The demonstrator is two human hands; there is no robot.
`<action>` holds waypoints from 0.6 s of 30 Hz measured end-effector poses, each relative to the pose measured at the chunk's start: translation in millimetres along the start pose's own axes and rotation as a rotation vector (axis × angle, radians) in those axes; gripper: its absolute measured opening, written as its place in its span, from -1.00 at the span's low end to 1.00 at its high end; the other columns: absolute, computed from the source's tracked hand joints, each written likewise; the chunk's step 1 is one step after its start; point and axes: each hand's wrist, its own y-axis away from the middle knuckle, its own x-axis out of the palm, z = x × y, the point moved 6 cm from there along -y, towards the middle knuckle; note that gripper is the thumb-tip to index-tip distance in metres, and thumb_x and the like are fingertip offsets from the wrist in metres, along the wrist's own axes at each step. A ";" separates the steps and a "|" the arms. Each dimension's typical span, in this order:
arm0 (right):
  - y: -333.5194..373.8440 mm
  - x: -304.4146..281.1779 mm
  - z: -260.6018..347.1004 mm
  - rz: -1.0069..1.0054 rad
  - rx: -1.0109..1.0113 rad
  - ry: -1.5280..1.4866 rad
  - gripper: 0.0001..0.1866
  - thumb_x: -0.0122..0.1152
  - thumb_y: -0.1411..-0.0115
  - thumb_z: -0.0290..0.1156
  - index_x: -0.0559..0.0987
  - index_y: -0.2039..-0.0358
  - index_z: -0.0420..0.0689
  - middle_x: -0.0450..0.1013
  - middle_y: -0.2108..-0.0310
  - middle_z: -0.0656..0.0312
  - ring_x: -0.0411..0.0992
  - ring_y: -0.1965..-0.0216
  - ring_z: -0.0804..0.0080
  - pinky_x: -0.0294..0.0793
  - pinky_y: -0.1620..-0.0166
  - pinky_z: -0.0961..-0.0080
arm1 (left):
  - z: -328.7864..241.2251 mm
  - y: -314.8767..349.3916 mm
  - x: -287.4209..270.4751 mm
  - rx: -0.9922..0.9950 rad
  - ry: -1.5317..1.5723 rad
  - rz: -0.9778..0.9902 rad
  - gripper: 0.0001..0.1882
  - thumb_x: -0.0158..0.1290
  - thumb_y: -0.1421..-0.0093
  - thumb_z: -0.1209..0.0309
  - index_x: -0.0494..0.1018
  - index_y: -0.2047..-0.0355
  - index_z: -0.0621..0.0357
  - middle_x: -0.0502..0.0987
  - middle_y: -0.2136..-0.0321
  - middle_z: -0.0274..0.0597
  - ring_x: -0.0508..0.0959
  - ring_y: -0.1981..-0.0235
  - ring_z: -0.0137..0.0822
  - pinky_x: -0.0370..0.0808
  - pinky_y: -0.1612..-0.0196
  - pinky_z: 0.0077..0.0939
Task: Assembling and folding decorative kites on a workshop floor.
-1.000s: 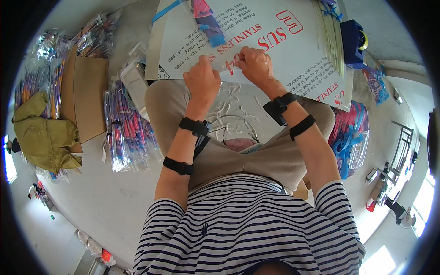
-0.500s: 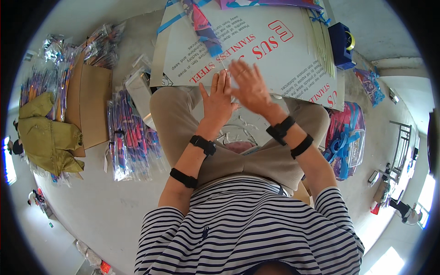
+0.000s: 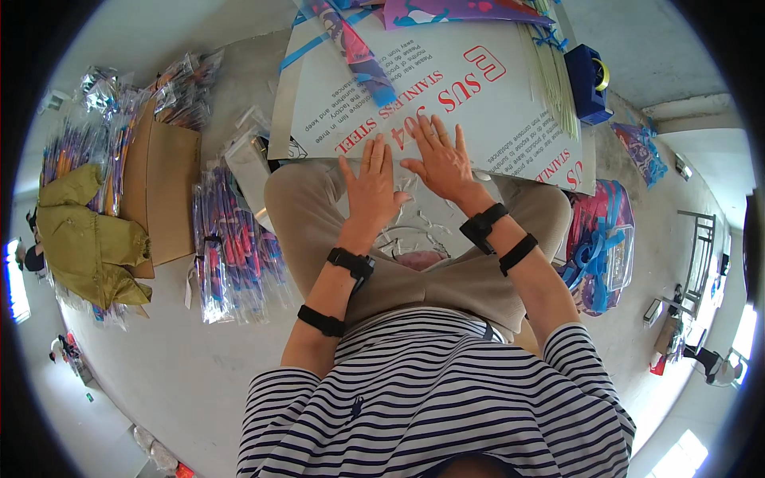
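Note:
My left hand (image 3: 372,187) lies with its fingers stretched out at the near edge of a white printed sheet-topped table (image 3: 319,119). Beside it, my right hand (image 3: 448,166) rests palm down, fingers spread, on the same edge. Neither hand is wrapped round anything. Just beyond the fingertips, a long, narrow, folded piece in purple and pink (image 3: 355,52) lies slanting away, its blue end toward my hands. Something clear, perhaps film, seems to stretch from that end toward my fingers; I cannot make it out well.
At the table's right stand a blue tape dispenser (image 3: 588,84) and thin pale sticks (image 3: 554,84) tied with blue ribbon. A purple printed piece (image 3: 466,13) lies at the far edge. Wrapped colourful bundles (image 3: 235,247), a cardboard box (image 3: 171,191) and an olive jacket (image 3: 88,235) are on the left.
My right hand has moved off from above the left fingers and down to the table's edge on the right. My left hand has shifted slightly nearer, its fingers still stretched out.

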 end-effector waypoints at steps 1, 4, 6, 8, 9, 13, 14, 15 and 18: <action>-0.8 -2.5 -0.5 -0.055 0.035 -0.017 -0.11 -0.10 -0.36 0.27 0.09 -0.50 -0.04 -0.08 -0.55 0.22 -0.17 -0.56 0.22 -0.20 -0.49 -0.17 | 2.2 2.0 2.1 -0.016 -0.022 0.043 0.08 0.48 0.15 0.08 0.24 -0.36 0.15 0.11 -0.46 -0.19 0.12 -0.48 -0.21 -0.13 -0.39 0.51; -0.6 6.7 8.5 0.023 -0.035 -0.071 -0.13 -0.10 -0.37 0.26 0.11 -0.49 -0.05 -0.05 -0.54 0.21 -0.15 -0.55 0.19 -0.19 -0.49 -0.19 | 1.4 1.5 0.5 0.008 -0.063 0.029 0.08 0.47 0.14 0.08 0.25 -0.36 0.15 0.14 -0.45 -0.19 0.13 -0.47 -0.20 -0.12 -0.38 0.52; -0.8 4.2 8.0 -0.043 -0.070 -0.063 -0.15 -0.10 -0.38 0.24 0.12 -0.49 -0.04 -0.05 -0.54 0.20 -0.14 -0.55 0.18 -0.19 -0.49 -0.17 | 4.0 -2.6 -2.1 -0.020 -0.098 0.024 0.07 0.48 0.14 0.09 0.24 -0.36 0.15 0.14 -0.44 -0.20 0.14 -0.46 -0.20 -0.12 -0.39 0.52; -2.2 5.3 4.2 -0.028 -0.076 -0.042 -0.17 -0.10 -0.39 0.23 0.13 -0.48 -0.04 -0.05 -0.54 0.19 -0.13 -0.55 0.17 -0.18 -0.49 -0.16 | 3.7 -6.4 -3.7 -0.029 -0.120 0.029 0.07 0.48 0.14 0.10 0.24 -0.36 0.15 0.15 -0.44 -0.21 0.15 -0.46 -0.20 -0.11 -0.39 0.51; -4.0 6.2 1.3 0.002 -0.071 -0.114 -0.18 -0.10 -0.40 0.21 0.12 -0.49 -0.04 -0.05 -0.54 0.19 -0.13 -0.55 0.16 -0.17 -0.49 -0.14 | -1.3 -8.4 -7.5 0.038 -0.095 -0.027 0.08 0.46 0.12 0.14 0.20 -0.38 0.14 0.13 -0.45 -0.23 0.13 -0.47 -0.20 -0.10 -0.38 0.52; -7.5 5.7 -6.5 0.113 -0.072 -0.260 -0.20 -0.11 -0.42 0.18 0.12 -0.48 -0.05 -0.05 -0.54 0.19 -0.14 -0.55 0.15 -0.14 -0.50 -0.08 | -4.6 -8.7 -1.9 0.051 -0.061 0.084 0.11 0.45 0.09 0.19 0.13 -0.43 0.11 0.09 -0.47 -0.30 0.12 -0.48 -0.20 -0.08 -0.36 0.56; -8.5 -0.6 -5.3 0.047 -0.108 -0.308 -0.20 -0.11 -0.42 0.18 0.12 -0.48 -0.05 -0.05 -0.54 0.19 -0.14 -0.55 0.15 -0.14 -0.50 -0.08 | -6.0 -9.3 -5.2 0.070 -0.052 0.032 0.11 0.45 0.09 0.19 0.13 -0.43 0.11 0.09 -0.47 -0.30 0.12 -0.48 -0.20 -0.08 -0.36 0.56; -8.6 -4.4 -7.9 0.003 -0.068 -0.256 -0.21 -0.11 -0.43 0.17 0.13 -0.48 -0.06 -0.04 -0.54 0.18 -0.14 -0.55 0.16 -0.13 -0.49 -0.09 | -4.7 -9.4 -3.0 0.046 -0.044 0.068 0.13 0.45 0.08 0.19 0.10 -0.44 0.10 0.07 -0.48 -0.31 0.12 -0.48 -0.20 -0.08 -0.36 0.58; -4.1 -9.5 -3.7 -0.041 -0.086 -0.115 -0.23 -0.11 -0.44 0.15 0.14 -0.47 -0.07 -0.04 -0.54 0.18 -0.14 -0.55 0.16 -0.11 -0.48 -0.11 | -4.0 -11.1 -2.6 0.035 -0.050 0.077 0.18 0.47 0.12 0.16 0.07 -0.46 0.10 0.07 -0.48 -0.31 0.14 -0.47 -0.22 -0.08 -0.34 0.60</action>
